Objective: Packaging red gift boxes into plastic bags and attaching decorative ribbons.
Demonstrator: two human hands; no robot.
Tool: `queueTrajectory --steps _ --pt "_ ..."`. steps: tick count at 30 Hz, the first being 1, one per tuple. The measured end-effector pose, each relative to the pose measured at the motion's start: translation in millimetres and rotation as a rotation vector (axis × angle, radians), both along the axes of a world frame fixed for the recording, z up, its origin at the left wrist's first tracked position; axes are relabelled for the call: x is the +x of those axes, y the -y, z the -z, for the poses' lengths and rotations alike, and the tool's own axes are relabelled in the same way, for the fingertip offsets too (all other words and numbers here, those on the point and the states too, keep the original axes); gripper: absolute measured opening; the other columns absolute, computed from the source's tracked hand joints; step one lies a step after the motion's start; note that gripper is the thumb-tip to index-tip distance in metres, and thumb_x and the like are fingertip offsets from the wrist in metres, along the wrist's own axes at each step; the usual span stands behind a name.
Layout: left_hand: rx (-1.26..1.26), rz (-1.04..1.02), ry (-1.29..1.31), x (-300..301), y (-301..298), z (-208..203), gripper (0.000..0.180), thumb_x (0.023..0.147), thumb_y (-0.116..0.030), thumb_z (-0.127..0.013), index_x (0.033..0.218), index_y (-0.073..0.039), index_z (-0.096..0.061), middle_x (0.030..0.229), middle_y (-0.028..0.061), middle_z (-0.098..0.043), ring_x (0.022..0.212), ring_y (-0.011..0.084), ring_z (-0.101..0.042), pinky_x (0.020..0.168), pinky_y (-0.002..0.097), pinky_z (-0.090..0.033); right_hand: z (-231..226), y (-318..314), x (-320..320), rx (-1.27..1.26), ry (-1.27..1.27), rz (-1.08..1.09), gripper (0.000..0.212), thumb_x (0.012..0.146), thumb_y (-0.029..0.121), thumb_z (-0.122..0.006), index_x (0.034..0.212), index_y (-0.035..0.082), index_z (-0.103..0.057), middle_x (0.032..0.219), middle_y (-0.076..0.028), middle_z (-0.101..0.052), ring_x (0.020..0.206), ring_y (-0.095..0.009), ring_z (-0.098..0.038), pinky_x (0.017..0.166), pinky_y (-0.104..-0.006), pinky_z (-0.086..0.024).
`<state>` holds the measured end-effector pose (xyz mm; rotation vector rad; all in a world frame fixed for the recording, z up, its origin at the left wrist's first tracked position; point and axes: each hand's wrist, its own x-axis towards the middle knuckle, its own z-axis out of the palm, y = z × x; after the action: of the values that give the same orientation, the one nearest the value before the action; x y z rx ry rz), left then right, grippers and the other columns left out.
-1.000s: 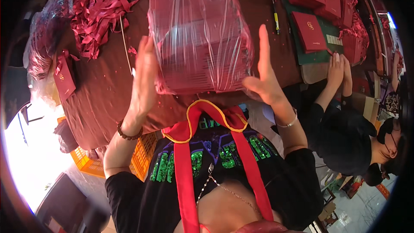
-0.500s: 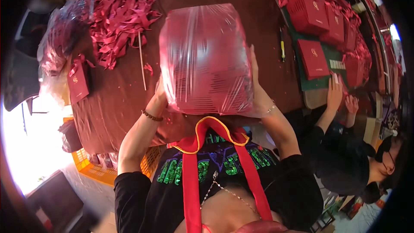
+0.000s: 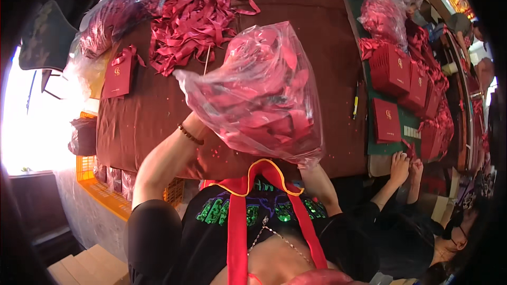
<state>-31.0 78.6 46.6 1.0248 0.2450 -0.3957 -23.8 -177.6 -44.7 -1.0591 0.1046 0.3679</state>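
Observation:
A clear plastic bag (image 3: 264, 95) packed with red paper gift bags and ribbons is held up in front of me, above the brown-covered table. Its loose plastic edge flares out on the left. My left hand (image 3: 196, 122) is at the bag's lower left side, with its fingers hidden behind the plastic. At the lower right corner, my right hand (image 3: 310, 171) holds the bag from below; most of its fingers are covered too. A brown bead bracelet (image 3: 190, 134) circles my left wrist.
Loose red ribbons (image 3: 193, 18) lie heaped at the back left, near a red gift bag (image 3: 119, 74). Stacked red bags (image 3: 391, 68) and a co-worker's hands (image 3: 404, 168) are on the right. A yellow marker (image 3: 355, 106) lies between; an orange crate (image 3: 103, 192) stands lower left.
The packed bag has been turned and tilted: stacked edges faced me before, now crumpled ribbons show through. My right hand has moved down to its lower corner. The view has shifted.

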Motion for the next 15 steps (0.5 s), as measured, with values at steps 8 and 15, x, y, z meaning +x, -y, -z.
queueTrajectory --steps 8,15 --pt "0.072 0.039 0.265 24 -14 -46 0.059 0.093 -0.027 -0.052 0.141 -0.006 -0.026 0.130 0.0094 -0.046 0.115 0.0172 -0.047 0.095 0.0342 -0.042 -29 31 51 -0.861 0.416 0.154 0.054 0.097 0.040 -0.040 0.133 0.001 -0.040 0.127 -0.012 -0.050 0.116 -0.018 -0.048 0.102 -0.0310 -0.033" --pt "-0.031 0.243 0.302 101 -29 39 0.035 0.093 -0.023 -0.049 0.117 0.002 -0.052 0.108 0.0112 -0.060 0.097 0.0206 -0.058 0.086 0.0355 -0.048 -72 -35 47 -0.102 0.274 0.202 0.060 0.093 0.038 -0.047 0.138 0.001 -0.032 0.142 -0.015 -0.031 0.132 -0.024 -0.029 0.108 -0.0338 -0.023"
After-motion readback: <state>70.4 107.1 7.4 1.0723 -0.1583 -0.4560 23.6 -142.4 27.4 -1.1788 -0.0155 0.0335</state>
